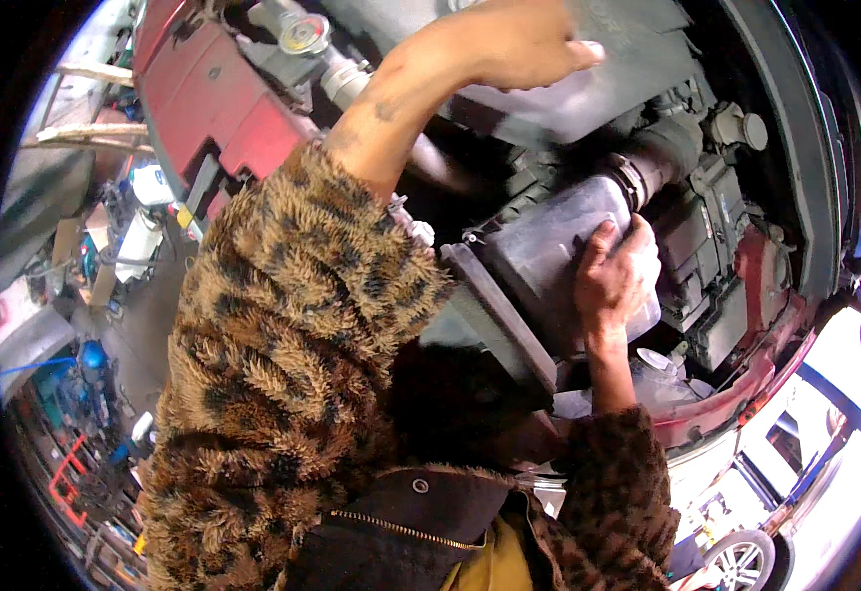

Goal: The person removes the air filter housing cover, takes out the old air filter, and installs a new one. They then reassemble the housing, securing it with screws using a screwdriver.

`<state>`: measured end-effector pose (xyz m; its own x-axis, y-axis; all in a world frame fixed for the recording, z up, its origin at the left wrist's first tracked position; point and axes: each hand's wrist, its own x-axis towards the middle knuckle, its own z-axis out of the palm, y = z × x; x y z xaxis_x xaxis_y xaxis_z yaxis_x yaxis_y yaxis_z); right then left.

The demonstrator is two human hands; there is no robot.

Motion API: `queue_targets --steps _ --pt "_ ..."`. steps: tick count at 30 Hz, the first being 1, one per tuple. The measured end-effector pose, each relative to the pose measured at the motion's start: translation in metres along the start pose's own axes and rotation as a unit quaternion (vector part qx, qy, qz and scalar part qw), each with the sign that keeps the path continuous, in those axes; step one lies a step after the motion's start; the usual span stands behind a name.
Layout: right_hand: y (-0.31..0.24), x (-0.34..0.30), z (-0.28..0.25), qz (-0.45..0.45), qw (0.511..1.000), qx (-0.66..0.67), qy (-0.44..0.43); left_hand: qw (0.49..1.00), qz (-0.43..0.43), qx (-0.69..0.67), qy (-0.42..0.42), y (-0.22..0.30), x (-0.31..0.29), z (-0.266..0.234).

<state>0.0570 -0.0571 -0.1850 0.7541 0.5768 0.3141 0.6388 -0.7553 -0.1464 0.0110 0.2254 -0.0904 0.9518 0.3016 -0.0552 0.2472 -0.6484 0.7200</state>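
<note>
My right hand (619,276) rests on a grey plastic air filter housing (553,246), its thumb on the top face and its fingers curled over the side. A dark ribbed intake hose (659,158) joins the housing at a metal clamp (630,184). Along the housing's near left side runs a long, straight grey edge (501,317). My left arm stretches across the engine bay, and my left hand (524,44) is over a large grey engine cover (617,69). One digit points right; the other fingers are hidden or cut off by the frame's top.
A round metal cap (303,34) sits at the upper left, beside a red body panel (219,94). Right of the housing are black boxes (691,241) and a reservoir with a pale cap (657,361). Tools and clutter (86,394) lie at the far left; a car wheel (740,561) stands lower right.
</note>
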Motion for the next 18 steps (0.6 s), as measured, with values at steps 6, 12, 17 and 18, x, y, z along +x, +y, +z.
queue_targets --steps 6,12,17,18 --pt "0.006 0.001 -0.002 0.009 1.0 -0.017 -0.025 0.991 0.061 0.017 -0.122 -0.002 0.024 0.043" --pt "0.0 0.008 -0.004 0.004 0.999 -0.017 -0.035 0.835 0.054 0.267 -0.479 0.005 0.017 0.113" --pt "0.021 0.006 -0.008 -0.004 0.997 0.077 -0.005 0.892 0.053 0.227 -0.387 -0.048 0.022 0.18" --pt "0.03 0.006 -0.01 -0.01 0.994 0.107 -0.008 0.914 0.073 0.191 -0.349 -0.062 0.023 0.19"
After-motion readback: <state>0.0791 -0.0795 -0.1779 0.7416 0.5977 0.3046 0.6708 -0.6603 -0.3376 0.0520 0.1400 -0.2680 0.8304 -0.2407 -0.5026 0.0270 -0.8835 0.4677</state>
